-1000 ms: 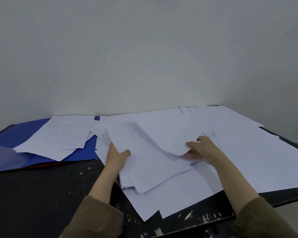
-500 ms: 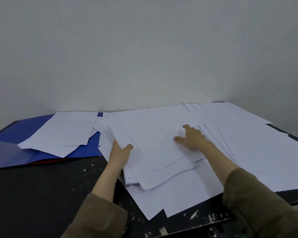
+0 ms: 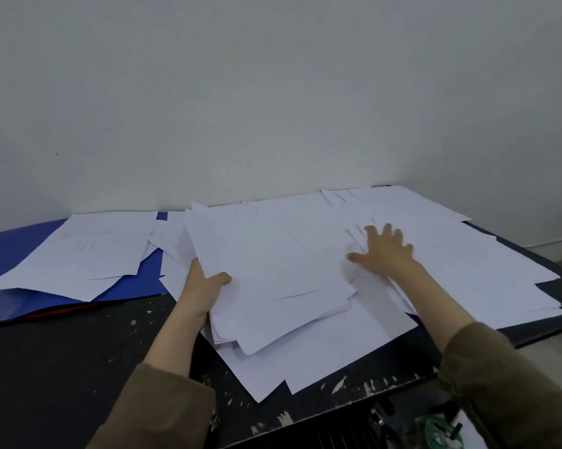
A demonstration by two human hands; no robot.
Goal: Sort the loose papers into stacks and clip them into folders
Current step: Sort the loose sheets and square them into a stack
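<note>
White loose papers (image 3: pixel 467 270) cover the middle and right of the black table (image 3: pixel 62 358). A gathered stack of sheets (image 3: pixel 273 280) lies in the centre. My left hand (image 3: pixel 201 290) grips the stack's left edge, thumb on top. My right hand (image 3: pixel 385 251) lies flat with fingers spread on the papers just right of the stack. A blue folder (image 3: pixel 10 251) lies open at the far left, with a few sheets (image 3: pixel 85 254) resting on it.
A plain grey wall (image 3: pixel 273 92) rises right behind the table. The table's front edge (image 3: pixel 354 400) is paint-chipped. Dark equipment and something green (image 3: pixel 435 429) sit below the front right edge.
My right hand has let go of the sheet it held, moved right and farther back, and now lies spread flat on the papers. My left hand keeps its hold on the stack.
</note>
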